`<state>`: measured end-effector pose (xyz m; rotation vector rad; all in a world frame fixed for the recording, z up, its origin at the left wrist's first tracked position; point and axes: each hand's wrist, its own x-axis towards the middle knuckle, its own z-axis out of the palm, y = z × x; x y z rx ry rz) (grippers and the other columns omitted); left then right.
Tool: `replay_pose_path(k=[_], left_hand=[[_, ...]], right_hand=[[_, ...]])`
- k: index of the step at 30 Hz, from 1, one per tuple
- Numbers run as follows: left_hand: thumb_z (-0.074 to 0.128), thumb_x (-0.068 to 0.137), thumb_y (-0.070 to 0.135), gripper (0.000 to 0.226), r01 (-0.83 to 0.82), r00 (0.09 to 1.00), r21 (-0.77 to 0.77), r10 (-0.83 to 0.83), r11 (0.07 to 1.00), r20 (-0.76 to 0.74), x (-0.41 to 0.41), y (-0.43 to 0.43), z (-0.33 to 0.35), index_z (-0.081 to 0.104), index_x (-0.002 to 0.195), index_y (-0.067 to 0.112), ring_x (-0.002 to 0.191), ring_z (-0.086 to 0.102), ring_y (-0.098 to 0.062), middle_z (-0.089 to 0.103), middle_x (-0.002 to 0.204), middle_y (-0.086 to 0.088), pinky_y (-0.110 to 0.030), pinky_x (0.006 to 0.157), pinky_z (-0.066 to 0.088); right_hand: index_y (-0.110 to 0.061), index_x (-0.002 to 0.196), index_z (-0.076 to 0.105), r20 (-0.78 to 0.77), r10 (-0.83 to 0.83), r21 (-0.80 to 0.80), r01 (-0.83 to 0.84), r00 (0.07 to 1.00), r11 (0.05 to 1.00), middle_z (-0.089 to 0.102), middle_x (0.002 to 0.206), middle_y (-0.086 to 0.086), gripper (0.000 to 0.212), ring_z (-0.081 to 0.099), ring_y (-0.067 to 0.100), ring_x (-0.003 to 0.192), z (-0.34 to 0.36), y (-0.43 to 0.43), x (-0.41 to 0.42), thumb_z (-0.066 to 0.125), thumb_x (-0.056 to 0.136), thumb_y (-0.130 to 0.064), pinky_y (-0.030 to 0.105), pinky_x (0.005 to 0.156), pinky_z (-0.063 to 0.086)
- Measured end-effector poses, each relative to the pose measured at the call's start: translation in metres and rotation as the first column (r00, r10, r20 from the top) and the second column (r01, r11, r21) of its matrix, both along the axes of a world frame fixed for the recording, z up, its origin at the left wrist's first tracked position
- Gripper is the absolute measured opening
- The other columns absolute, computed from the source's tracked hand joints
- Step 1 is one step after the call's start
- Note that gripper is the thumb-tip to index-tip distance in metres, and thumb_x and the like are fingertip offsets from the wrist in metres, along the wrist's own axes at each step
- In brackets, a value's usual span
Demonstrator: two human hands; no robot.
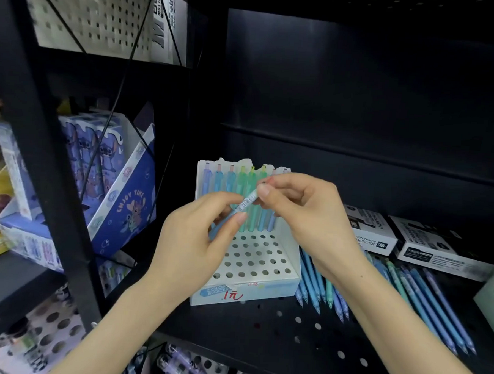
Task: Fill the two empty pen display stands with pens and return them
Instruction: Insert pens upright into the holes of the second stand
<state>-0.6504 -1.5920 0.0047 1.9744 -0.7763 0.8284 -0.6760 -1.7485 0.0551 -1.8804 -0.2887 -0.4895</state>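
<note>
Two hands meet over a white display stand [263,290] that sits on a black perforated shelf [289,335], and between them they hold a single pale blue pen [246,204]. The left hand [197,235] has its grip closed on the lower part of the barrel, pinched between thumb and fingertips. The right hand [301,215] has its grip closed on the upper end, thumb and forefinger nipping it just above the white barcode label. The pen is tilted, its upper end towards the right, and it hangs above the stand without touching it.

Along the stand's back wall stands a row of pens [241,183], upright in the holes: purple, blue, green and pinkish caps, seemingly eight in all, though the hands hide part of the row. The holes nearer the front show open.

Just to the right of the stand, loose pens [412,284] lie flat on the shelf in a fan, mostly blue with some green and purple. Behind them lie two black-and-white boxes [372,230]. In the next bay to the left leans a blue cartoon box [124,209] printed "ENJOY TIME".
</note>
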Motion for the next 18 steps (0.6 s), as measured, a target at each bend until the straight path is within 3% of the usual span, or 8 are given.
replay_pose_path(k=[4, 7, 9, 12, 18], left_hand=[[0.047, 0.092, 0.034, 0.03, -0.112, 0.993, 0.01, 0.112, 0.994, 0.049, 0.001, 0.015, -0.002, 0.063, 0.112, 0.016, 0.083, 0.051, -0.001, 0.058, 0.099, 0.01, -0.011, 0.075, 0.039], [0.043, 0.096, 0.03, 0.032, -0.195, 0.979, -0.087, 0.189, 0.977, -0.072, 0.003, 0.027, -0.01, 0.055, 0.123, 0.019, 0.093, 0.049, 0.007, 0.053, 0.116, 0.012, -0.018, 0.082, 0.039], [0.043, 0.098, 0.025, 0.036, -0.183, 0.965, -0.127, 0.154, 0.975, -0.213, 0.006, 0.03, -0.015, 0.046, 0.134, 0.024, 0.098, 0.044, 0.022, 0.047, 0.124, 0.016, -0.02, 0.088, 0.037], [0.045, 0.096, 0.023, 0.047, -0.11, 0.925, -0.17, 0.038, 0.979, -0.378, 0.014, 0.031, -0.024, 0.035, 0.141, 0.032, 0.098, 0.036, 0.034, 0.041, 0.133, 0.02, -0.003, 0.083, 0.033], [0.049, 0.094, 0.021, 0.056, 0.053, 0.886, -0.218, -0.147, 0.974, -0.441, 0.021, 0.032, -0.036, 0.029, 0.143, 0.039, 0.123, 0.034, 0.018, 0.037, 0.142, 0.026, 0.001, 0.09, 0.032]], right_hand=[[-0.011, 0.088, 0.063, 0.043, -0.036, 0.134, 0.03, 0.998, 0.991, 0.07, 0.075, 0.0, 0.007, 0.066, 0.007, 0.067, 0.011, -0.005, 0.002, 0.061, 0.088, -0.018, 0.02, 0.059, 0.049], [-0.01, 0.083, 0.06, 0.158, -0.145, 0.156, 0.121, 0.977, 0.98, 0.067, 0.067, 0.002, 0.011, 0.062, 0.007, 0.058, 0.021, -0.01, 0.005, 0.062, 0.088, -0.02, 0.019, 0.054, 0.049], [-0.012, 0.081, 0.061, 0.19, -0.185, 0.093, 0.17, 0.964, 0.981, 0.067, 0.068, 0.001, 0.013, 0.063, 0.007, 0.057, 0.021, -0.005, 0.009, 0.064, 0.087, -0.023, 0.019, 0.054, 0.049], [-0.017, 0.078, 0.062, 0.18, -0.202, 0.026, 0.2, 0.963, 0.979, 0.068, 0.072, -0.001, 0.012, 0.064, 0.009, 0.062, 0.012, 0.01, 0.02, 0.067, 0.085, -0.026, 0.02, 0.056, 0.049], [-0.021, 0.073, 0.059, 0.183, -0.235, -0.054, 0.248, 0.955, 0.967, 0.066, 0.071, -0.004, 0.017, 0.064, 0.011, 0.066, -0.003, 0.036, 0.041, 0.068, 0.084, -0.03, 0.032, 0.067, 0.054]])
